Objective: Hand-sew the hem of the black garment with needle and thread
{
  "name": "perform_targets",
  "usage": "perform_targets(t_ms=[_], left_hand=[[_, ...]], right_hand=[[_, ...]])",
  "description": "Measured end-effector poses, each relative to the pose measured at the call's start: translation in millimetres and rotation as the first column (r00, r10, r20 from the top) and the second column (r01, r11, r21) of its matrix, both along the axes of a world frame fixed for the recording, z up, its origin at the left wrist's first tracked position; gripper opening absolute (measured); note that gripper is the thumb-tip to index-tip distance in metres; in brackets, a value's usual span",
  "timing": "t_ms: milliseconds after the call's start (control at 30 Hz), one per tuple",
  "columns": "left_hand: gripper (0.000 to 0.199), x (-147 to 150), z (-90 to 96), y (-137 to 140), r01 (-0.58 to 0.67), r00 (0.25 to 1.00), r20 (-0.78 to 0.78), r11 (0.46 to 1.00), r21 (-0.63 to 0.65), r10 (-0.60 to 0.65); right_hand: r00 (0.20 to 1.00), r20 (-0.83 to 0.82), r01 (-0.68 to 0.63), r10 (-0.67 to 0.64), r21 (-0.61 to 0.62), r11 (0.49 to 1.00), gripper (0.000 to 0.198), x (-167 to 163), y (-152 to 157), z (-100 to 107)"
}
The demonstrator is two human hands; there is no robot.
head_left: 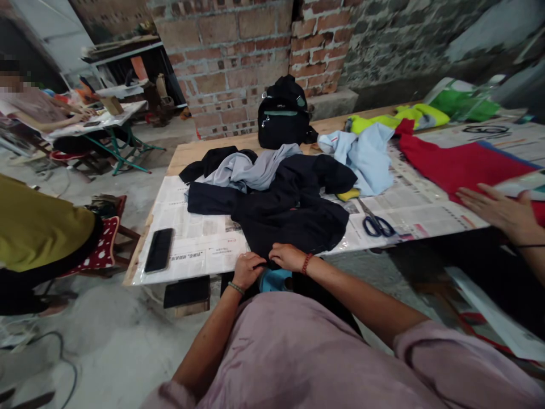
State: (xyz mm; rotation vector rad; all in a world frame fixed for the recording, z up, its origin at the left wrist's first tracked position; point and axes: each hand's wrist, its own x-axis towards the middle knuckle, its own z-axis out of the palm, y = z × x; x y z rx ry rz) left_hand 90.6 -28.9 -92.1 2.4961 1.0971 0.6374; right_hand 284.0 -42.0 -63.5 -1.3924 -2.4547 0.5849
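A dark navy garment [293, 218] lies spread in folds on the table in front of me, its near edge at the table's front. My left hand [248, 269] pinches that near edge, fingers closed. Close beside it, my right hand [289, 257] also grips the edge, its fingertips bent over the cloth. The fingertips of both hands nearly meet, and whatever small thing may be between them is hidden. Behind the dark cloth lie a grey garment [251, 167] and a light blue garment [370, 156]. Scissors with dark blue handles [377, 224] rest to the right.
Newspaper under clear plastic covers the table [204, 258]. A phone [159, 250] lies at the left, a black backpack [283, 113] at the back. A co-worker's hand [498, 210] rests on red cloth [451, 162] at the right. Others sit at left, one on a stool [100, 244].
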Motion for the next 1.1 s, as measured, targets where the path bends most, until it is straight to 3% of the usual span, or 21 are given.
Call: perform_targets(t_ms=[400,767,833,900,1000,1100], left_hand=[[0.015,3,-1.8,0,-0.023,0.997,0.072,0.999,-0.03,0.026],[0.014,4,-0.6,1,-0.039,0.967,0.247,0.995,-0.096,0.062],[0.015,3,0.9,2,-0.03,0.955,0.288,0.991,-0.131,0.067],[0.015,3,2.0,3,-0.019,0.949,0.308,0.988,-0.156,0.067],[0.017,2,2.4,4,-0.006,0.951,0.303,0.985,-0.172,0.059],[0.016,2,2.4,3,-0.005,0.953,0.296,0.984,-0.176,0.058]], right_hand=[[0.974,0.13,-0.181,0.184,-0.035,0.983,0.024,-9,18,25],[0.98,0.006,-0.197,0.199,-0.111,0.974,0.02,-12,26,10],[0.987,-0.076,-0.155,0.145,-0.158,0.975,0.02,-11,26,10],[0.986,-0.165,-0.061,0.015,-0.278,0.958,0.022,-11,25,10],[0.935,-0.268,0.069,-0.232,-0.503,0.862,0.021,-13,24,11],[0.854,-0.359,0.097,-0.377,-0.603,0.792,0.016,-19,24,10]])
